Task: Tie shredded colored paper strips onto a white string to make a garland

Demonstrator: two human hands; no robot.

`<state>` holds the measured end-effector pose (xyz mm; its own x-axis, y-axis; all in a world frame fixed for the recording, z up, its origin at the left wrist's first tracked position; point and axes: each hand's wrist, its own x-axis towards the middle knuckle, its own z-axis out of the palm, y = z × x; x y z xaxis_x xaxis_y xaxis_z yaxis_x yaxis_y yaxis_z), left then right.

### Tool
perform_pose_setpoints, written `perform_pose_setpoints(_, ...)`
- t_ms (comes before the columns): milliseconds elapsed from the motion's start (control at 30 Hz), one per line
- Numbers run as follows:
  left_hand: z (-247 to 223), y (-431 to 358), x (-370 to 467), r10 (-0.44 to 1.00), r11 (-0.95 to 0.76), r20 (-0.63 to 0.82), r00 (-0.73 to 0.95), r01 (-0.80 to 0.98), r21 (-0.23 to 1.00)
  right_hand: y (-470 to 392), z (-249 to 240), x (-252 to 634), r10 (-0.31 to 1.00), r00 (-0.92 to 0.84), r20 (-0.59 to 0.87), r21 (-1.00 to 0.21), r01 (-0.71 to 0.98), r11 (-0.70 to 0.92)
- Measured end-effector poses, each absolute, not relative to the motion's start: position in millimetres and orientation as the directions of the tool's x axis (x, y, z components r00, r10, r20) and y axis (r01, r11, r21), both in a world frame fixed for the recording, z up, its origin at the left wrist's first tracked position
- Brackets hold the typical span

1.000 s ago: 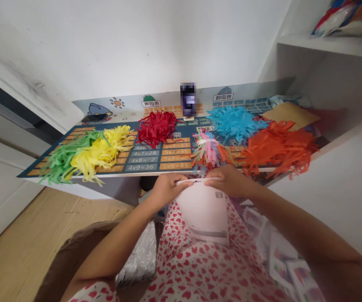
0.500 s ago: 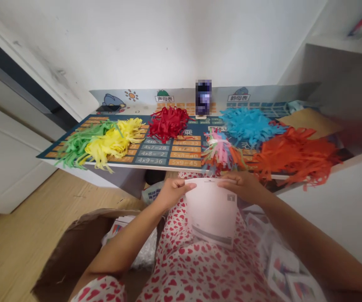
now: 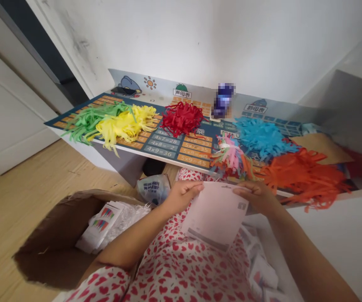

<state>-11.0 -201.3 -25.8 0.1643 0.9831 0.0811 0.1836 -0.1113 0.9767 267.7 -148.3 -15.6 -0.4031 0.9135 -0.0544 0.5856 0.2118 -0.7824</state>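
Above my lap is a pale packaging card (image 3: 216,214) with a slot near its top edge, a small dark mark at the right and a grey band along the bottom. My left hand (image 3: 184,196) pinches its upper left corner, while my right hand (image 3: 259,197) grips the upper right corner. Just beyond the card, at the table's front edge, lies a mixed-colour bundle of paper strips (image 3: 231,153) tied with a white band. An orange heap of strips (image 3: 306,174) spreads beyond my right hand.
Across the patterned table (image 3: 162,149) lie green strips (image 3: 95,117), yellow strips (image 3: 126,126), red strips (image 3: 182,118) and blue strips (image 3: 262,136). A blurred-out phone (image 3: 224,100) stands at the back. Left of my lap, a cardboard box (image 3: 55,230) contains printed cards (image 3: 102,224). Printed packets (image 3: 262,270) lie at my right.
My view has turned and tilted, so the table appears slanted and more of the box shows. Both hands keep hold of the card, which now leans with its lower end toward the left.
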Motion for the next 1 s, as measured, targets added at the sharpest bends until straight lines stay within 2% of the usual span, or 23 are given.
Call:
perform_pose_setpoints(133,-27,-205,-9,0.974,-0.197,0.163,0.160,0.228,0.954,-151,-14,263,0.912,-0.406,-0.064,-0.775,0.595,0.211)
perform_pose_setpoints(267,-34,-210,-2,0.981,-0.184,0.195,-0.014,0.270,0.945,-157,-3,253,0.906,-0.421,-0.043,-0.738,0.625,0.255)
perform_pose_setpoints(367,-41,-214,4,0.978,-0.149,0.177,-0.108,0.229,0.962,-161,3,249,0.902,-0.430,-0.031,-0.710,0.645,0.283)
perform_pose_setpoints(600,-39,-214,8,0.980,-0.107,0.117,-0.163,0.073,0.992,-162,7,246,0.892,-0.452,0.014,-0.678,0.651,0.341)
perform_pose_setpoints(767,-32,-211,3,0.987,-0.051,0.075,-0.139,0.169,0.984,-163,6,244,0.884,-0.467,0.013,-0.685,0.640,0.349)
perform_pose_setpoints(1000,-36,-215,0,0.963,-0.171,0.231,-0.138,0.349,0.921,-164,6,241,0.874,-0.486,0.019,-0.710,0.608,0.354)
